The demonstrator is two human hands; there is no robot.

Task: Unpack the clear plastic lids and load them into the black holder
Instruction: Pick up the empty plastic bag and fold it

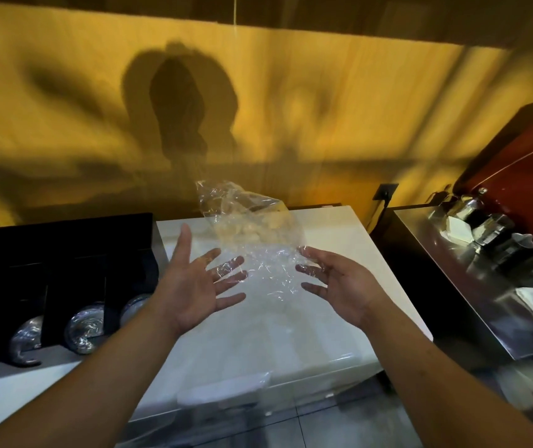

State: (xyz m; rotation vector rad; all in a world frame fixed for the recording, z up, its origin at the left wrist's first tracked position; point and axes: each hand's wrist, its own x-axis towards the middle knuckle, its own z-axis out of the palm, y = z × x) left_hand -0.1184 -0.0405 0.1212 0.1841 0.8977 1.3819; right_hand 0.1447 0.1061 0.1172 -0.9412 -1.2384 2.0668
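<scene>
Holder: black holder at far left on the counter, clear lids showing in its slots.
Left hand: left hand open, palm up, fingers spread.
Bag: crumpled clear bag between both hands, touching the fingertips.
Right hand: right hand open, fingers loosely curled.
Counter: white counter beneath.

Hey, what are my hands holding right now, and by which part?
Both hands are open. The clear plastic bag sits between them, touching the left hand and right hand fingertips; no firm grip shows.
</scene>
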